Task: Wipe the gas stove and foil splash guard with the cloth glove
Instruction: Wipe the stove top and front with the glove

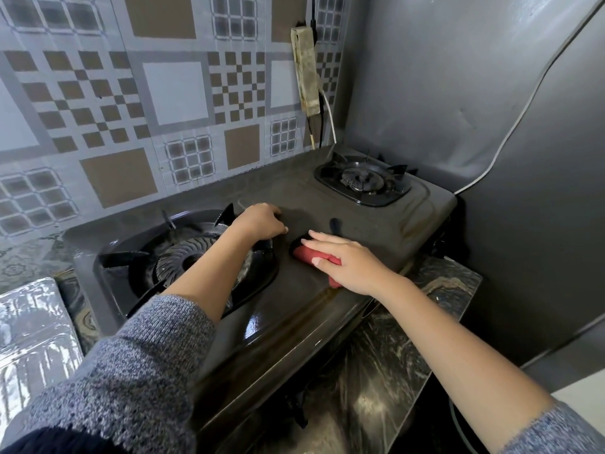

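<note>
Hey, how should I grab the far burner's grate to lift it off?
Likely the grate's flat outer rim, near and left sides, coming from above: the prongs point up and inward, and the guard stands close behind and right.

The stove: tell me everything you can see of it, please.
The stove is a dark, glossy two-burner tabletop unit, seemingly metal, sitting on a marbled counter in a corner. Each burner sits in a recessed black tray under a pronged pan support: the left burner near, the right burner farther back. The top looks smeared, with a sheen along the front edge. The left hand rests at the left tray's edge; the right hand holds a red cloth against the middle panel.
</note>
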The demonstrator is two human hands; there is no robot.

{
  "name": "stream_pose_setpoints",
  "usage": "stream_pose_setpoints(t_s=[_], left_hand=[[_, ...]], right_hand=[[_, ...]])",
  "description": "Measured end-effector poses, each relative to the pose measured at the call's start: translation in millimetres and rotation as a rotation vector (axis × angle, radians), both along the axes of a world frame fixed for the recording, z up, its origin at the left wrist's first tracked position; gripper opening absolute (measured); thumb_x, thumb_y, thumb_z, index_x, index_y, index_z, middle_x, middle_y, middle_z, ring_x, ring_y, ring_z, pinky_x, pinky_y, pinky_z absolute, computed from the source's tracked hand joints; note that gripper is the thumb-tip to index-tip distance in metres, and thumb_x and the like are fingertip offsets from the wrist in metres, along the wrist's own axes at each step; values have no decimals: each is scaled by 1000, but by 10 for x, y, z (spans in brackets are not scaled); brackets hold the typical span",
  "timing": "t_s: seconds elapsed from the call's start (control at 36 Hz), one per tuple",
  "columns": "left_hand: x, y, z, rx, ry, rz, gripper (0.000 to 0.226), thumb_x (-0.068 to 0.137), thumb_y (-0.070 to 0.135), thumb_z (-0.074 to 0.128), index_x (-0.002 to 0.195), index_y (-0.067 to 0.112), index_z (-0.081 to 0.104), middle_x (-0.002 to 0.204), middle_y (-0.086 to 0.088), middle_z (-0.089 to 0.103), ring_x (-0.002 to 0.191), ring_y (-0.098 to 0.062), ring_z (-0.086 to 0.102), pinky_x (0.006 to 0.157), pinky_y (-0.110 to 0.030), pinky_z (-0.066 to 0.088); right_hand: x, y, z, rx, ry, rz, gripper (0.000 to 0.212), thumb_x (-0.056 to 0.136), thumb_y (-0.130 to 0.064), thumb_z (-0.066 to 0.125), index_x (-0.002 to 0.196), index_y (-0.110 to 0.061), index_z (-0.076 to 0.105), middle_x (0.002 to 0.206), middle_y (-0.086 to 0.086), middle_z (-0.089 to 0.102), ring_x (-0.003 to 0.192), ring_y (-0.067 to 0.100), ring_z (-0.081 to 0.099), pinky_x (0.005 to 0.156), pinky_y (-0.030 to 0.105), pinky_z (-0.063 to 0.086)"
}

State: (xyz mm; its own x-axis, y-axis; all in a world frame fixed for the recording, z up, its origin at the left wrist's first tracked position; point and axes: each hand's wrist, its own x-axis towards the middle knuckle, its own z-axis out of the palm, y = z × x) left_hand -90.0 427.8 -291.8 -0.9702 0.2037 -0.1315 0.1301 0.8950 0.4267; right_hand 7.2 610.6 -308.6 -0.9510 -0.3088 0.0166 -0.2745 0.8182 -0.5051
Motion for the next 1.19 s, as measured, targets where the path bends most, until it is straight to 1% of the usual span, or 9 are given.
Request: stream_pose_setpoints(t_s=[0.11, 0.25, 0.36, 0.44, 0.58, 0.67, 0.86, 1.03, 1.19], left_hand=[[16, 19, -9, -11, 14, 2, 55, 88, 31, 59, 139, 14, 43, 143, -11, 43, 129, -29, 42, 104, -36, 38], [55, 35, 3, -27, 22, 19, 50, 89, 31, 59, 134, 12, 48, 137, -11, 50, 124, -29, 47, 102, -38, 42], [108, 69, 32, -57, 30, 37, 37, 88, 26, 57, 121, 11, 58, 122, -11, 60, 107, -28, 56, 86, -36, 48], [132, 118, 50, -80, 31, 54, 30, 84, 22, 56, 110, 9, 63, 111, -11, 63, 87, -25, 55, 71, -32, 45], [166, 286, 104, -102, -10, 51, 36, 84, 25, 58, 116, 8, 61, 115, -11, 61, 97, -27, 56, 78, -32, 46], [168, 371, 106, -109, -24, 75, 41, 84, 26, 59, 121, 8, 58, 119, -12, 59, 103, -28, 56, 81, -33, 46], [177, 519, 101, -107, -52, 203, 39, 85, 29, 59, 119, 8, 59, 114, -12, 61, 87, -23, 52, 74, -31, 44], [210, 786, 69, -130, -18, 297, 29, 86, 25, 56, 107, 6, 64, 93, -7, 58, 79, -24, 52, 65, -32, 42], [234, 1125, -30, -91, 3, 398, 27, 89, 25, 55, 103, 3, 60, 93, -10, 56, 80, -24, 50, 67, -32, 41]], right_hand=[[96, 25, -25, -23, 12, 38, 40, 93, -33, 49, 132, -44, 45, 147, -25, 30, 136, -1, 27, 109, 21, 21], [223, 64, -65, -36, 50, 103, 39, 92, -32, 51, 130, -43, 47, 146, -24, 34, 135, -2, 30, 113, 25, 24], [312, 155, -129, -66, 83, 171, 38, 92, -29, 53, 128, -39, 51, 143, -19, 41, 134, -2, 32, 115, 29, 26], [351, 236, -162, -94, 135, 214, 36, 91, -25, 54, 127, -33, 55, 140, -15, 47, 132, 0, 36, 114, 27, 27], [327, 428, -176, -101, 176, 276, 34, 92, -22, 53, 126, -28, 56, 137, -12, 50, 131, 0, 38, 112, 19, 26], [223, 638, -216, -98, 228, 311, 34, 92, -23, 52, 126, -26, 57, 136, -10, 51, 130, 3, 40, 112, 23, 29], [-180, 1214, -234, -61, 287, 339, 33, 93, -25, 48, 125, -28, 57, 135, -10, 52, 129, 6, 41, 110, 32, 35], [-489, 1549, -195, -33, 288, 375, 32, 93, -21, 50, 124, -24, 58, 135, -7, 52, 128, 9, 43, 110, 29, 34], [-716, 1871, -199, 11, 358, 299, 33, 93, -20, 52, 125, -19, 58, 134, -1, 54, 127, 14, 45, 108, 23, 31]])
